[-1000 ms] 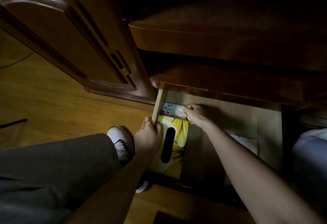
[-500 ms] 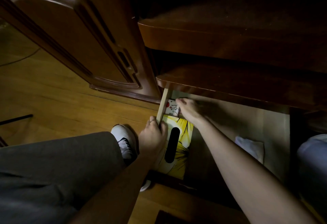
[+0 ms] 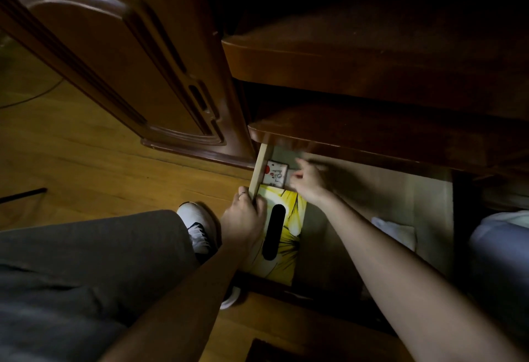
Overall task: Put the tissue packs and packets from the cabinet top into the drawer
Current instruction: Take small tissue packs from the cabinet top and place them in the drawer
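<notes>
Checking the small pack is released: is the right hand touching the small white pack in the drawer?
Cannot tell. In the head view the right hand is motion-blurred beside the small white pack; no clear gap or contact.

Drawer (image 3: 372, 190): it stood pulled out beneath the cabinet top (image 3: 372, 55), in front of you.
Tissue box (image 3: 282, 235): it lay in the drawer against its left wall (image 3: 261, 170), at the near end.
Small packet (image 3: 275, 174): it lay in the drawer just behind the tissue box, beside the same wall.
Tissue pack (image 3: 396, 231): it lay in the drawer to the right, well apart from the box.
Your left hand (image 3: 243, 218): its fingers gripped the left wall, touching the box.
Your right hand (image 3: 310, 182): it was just right of the small packet.
Cabinet door (image 3: 114, 61): it stood left of the drawer.
</notes>
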The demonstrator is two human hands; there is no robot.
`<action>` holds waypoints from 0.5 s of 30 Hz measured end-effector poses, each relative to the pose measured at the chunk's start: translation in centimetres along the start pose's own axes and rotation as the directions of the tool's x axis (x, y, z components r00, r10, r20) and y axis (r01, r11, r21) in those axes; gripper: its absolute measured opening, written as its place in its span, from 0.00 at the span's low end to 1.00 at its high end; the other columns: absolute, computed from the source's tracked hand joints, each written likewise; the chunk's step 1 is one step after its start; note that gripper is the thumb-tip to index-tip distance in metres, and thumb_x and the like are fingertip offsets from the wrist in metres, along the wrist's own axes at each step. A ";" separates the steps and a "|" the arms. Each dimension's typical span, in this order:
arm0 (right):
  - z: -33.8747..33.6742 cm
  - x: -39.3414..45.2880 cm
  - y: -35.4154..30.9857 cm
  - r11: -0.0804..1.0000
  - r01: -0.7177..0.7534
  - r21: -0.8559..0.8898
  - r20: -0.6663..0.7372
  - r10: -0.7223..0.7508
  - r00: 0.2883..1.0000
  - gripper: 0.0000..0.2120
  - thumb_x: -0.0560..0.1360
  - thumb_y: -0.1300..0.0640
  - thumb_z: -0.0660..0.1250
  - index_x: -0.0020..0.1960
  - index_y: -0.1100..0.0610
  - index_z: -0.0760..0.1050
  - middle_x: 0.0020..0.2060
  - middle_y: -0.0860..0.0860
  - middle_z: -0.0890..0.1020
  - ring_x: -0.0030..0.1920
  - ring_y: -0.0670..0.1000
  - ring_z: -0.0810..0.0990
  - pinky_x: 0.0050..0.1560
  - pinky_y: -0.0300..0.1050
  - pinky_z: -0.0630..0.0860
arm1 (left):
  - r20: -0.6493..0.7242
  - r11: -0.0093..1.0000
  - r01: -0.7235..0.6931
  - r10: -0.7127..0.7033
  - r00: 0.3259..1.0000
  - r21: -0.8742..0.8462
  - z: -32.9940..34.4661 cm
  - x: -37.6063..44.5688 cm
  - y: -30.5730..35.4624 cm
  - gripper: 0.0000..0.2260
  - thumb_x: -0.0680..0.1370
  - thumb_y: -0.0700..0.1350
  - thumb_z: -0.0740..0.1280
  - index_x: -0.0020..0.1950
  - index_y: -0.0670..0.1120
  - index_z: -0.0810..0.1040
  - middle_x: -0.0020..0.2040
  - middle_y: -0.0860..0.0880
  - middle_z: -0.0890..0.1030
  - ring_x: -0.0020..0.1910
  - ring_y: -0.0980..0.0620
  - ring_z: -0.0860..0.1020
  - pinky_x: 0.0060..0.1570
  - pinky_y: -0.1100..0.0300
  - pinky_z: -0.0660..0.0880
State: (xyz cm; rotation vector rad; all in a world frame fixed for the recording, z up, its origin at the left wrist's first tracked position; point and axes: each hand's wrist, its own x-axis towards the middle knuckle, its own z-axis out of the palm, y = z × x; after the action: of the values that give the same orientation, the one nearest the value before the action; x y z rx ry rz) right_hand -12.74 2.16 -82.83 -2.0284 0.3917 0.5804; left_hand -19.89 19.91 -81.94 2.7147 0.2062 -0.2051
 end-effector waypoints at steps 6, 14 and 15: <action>-6.5 -7.0 -0.7 0.986 0.039 -0.161 0.091 -0.024 0.996 0.17 0.80 0.56 0.67 0.68 0.56 0.76 0.63 0.53 0.80 0.62 0.52 0.78 0.61 0.45 0.74 | 0.416 0.999 0.037 -0.040 0.909 0.016 -5.1 0.6 1.5 0.17 0.80 0.53 0.59 0.62 0.44 0.64 0.60 0.39 0.78 0.57 0.37 0.79 0.56 0.46 0.76; -18.9 -21.4 -11.0 0.877 0.395 -0.272 -0.122 -0.439 0.890 0.10 0.80 0.51 0.66 0.60 0.43 0.80 0.53 0.38 0.82 0.52 0.39 0.81 0.56 0.44 0.79 | -0.051 0.873 -0.466 0.477 0.878 0.140 -21.1 -1.4 12.7 0.13 0.78 0.54 0.61 0.61 0.55 0.77 0.55 0.50 0.84 0.50 0.45 0.83 0.42 0.56 0.76; -20.8 -23.7 -12.9 0.842 0.447 -0.302 -0.177 -0.510 0.842 0.09 0.80 0.50 0.66 0.58 0.41 0.81 0.51 0.36 0.83 0.50 0.38 0.82 0.53 0.42 0.80 | -0.185 0.829 -0.541 0.559 0.808 0.144 -23.8 -2.0 14.4 0.12 0.78 0.55 0.62 0.58 0.56 0.79 0.52 0.54 0.84 0.46 0.49 0.84 0.37 0.58 0.75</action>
State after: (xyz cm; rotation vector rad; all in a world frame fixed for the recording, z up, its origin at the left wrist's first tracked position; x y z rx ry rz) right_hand -21.14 -8.68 -51.60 -2.3391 -0.0658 0.0548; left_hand -16.63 16.38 -54.48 2.7410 -0.5471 0.2656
